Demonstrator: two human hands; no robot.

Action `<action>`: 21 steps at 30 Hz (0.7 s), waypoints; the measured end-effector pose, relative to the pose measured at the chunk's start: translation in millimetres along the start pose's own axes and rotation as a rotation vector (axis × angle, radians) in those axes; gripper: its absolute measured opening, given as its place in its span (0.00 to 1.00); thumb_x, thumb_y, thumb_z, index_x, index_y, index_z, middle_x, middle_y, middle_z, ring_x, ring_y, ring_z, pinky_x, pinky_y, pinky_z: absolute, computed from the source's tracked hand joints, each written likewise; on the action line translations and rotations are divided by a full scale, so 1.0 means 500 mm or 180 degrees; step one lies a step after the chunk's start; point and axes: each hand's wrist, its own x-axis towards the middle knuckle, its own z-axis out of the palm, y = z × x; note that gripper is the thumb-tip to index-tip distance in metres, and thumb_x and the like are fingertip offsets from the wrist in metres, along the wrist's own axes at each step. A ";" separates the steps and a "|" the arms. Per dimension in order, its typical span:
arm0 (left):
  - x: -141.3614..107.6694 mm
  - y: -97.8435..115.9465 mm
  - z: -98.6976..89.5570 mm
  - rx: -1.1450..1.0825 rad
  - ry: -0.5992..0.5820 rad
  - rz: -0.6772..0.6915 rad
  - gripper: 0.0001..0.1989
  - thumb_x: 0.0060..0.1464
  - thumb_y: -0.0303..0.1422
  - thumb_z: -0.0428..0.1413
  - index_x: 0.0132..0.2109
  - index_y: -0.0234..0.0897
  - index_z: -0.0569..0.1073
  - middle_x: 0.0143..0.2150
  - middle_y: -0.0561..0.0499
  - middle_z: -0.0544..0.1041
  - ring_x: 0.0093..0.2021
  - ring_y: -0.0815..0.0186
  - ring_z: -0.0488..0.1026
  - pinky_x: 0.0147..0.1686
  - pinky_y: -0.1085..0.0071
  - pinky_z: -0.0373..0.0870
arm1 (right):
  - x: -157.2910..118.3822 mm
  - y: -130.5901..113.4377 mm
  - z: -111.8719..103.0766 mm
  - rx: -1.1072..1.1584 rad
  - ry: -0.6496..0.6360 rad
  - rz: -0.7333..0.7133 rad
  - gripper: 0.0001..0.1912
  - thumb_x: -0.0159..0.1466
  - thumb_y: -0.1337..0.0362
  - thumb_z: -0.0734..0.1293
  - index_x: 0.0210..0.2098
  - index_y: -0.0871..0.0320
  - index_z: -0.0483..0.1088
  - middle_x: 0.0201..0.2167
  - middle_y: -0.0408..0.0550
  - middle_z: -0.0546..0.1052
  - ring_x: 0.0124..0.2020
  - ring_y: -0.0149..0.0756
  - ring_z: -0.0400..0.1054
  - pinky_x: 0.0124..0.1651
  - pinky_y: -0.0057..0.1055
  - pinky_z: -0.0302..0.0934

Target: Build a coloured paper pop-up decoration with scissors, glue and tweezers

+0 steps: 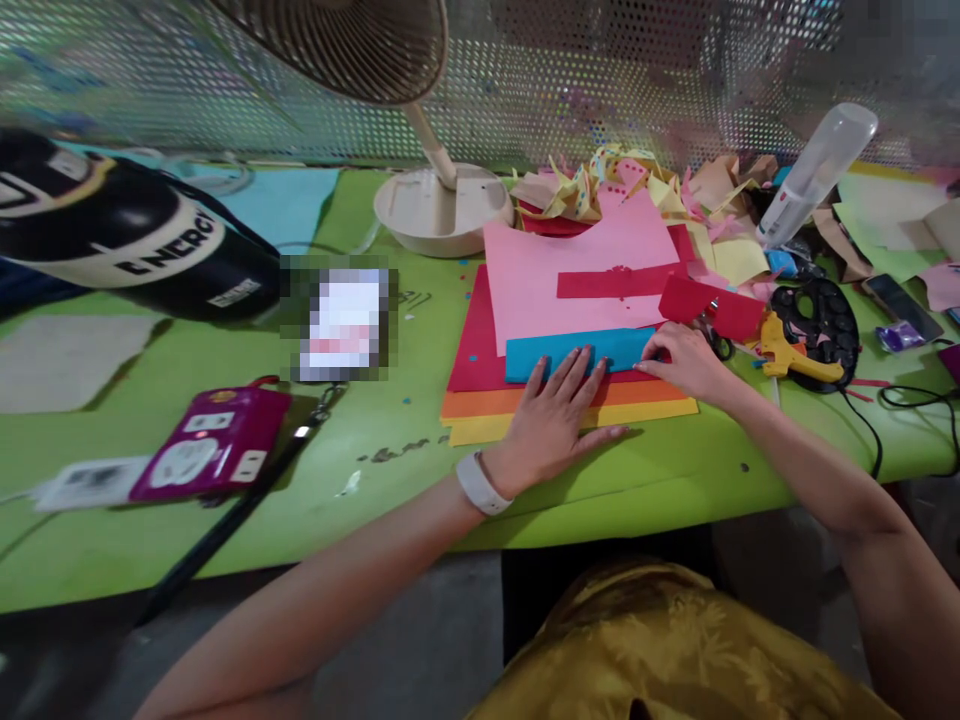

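A blue strip of paper point(525, 360), seemingly folded, lies across a stack of coloured sheets. My left hand point(559, 415) is spread flat, its fingertips pressing on the strip's lower edge. At the strip's right end, my right hand point(679, 362) has thumb and fingers pinched together on the paper. Beneath are a pink sheet point(525, 290), a red sheet point(472, 345), an orange sheet point(480, 404) and a yellow sheet point(480, 431). A narrow red strip point(592, 285) rests on the pink sheet, and a red piece point(716, 306) lies beyond my right hand.
Paper scraps point(585, 190) heap behind the stack. A yellow glue gun point(795, 350) lies on a black palette point(844, 330) at right, near a clear bottle point(821, 170). A fan point(442, 225), a blurred-out phone point(345, 320), a magenta pouch point(214, 440) and a black bottle point(150, 240) stand left.
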 end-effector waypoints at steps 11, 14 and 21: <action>-0.001 0.003 0.006 0.0003 0.0060 -0.0059 0.43 0.58 0.58 0.45 0.72 0.40 0.43 0.71 0.36 0.54 0.70 0.49 0.50 0.66 0.47 0.41 | 0.002 0.012 -0.009 -0.0355 0.0013 0.0032 0.12 0.62 0.59 0.69 0.25 0.57 0.73 0.31 0.48 0.75 0.36 0.39 0.67 0.41 0.37 0.53; -0.001 0.003 0.004 0.0002 0.0026 -0.0056 0.43 0.59 0.58 0.44 0.72 0.39 0.44 0.70 0.35 0.54 0.70 0.49 0.50 0.66 0.46 0.41 | -0.001 0.019 -0.016 -0.0433 0.0042 0.0019 0.14 0.63 0.58 0.68 0.24 0.57 0.72 0.31 0.49 0.75 0.37 0.40 0.67 0.40 0.37 0.53; -0.001 0.004 0.002 0.0043 0.0027 -0.0038 0.42 0.59 0.57 0.44 0.71 0.38 0.47 0.70 0.34 0.55 0.70 0.48 0.50 0.66 0.46 0.41 | -0.018 -0.015 -0.050 -0.0820 0.0259 0.0277 0.11 0.66 0.60 0.65 0.30 0.58 0.73 0.34 0.52 0.75 0.38 0.43 0.68 0.45 0.41 0.53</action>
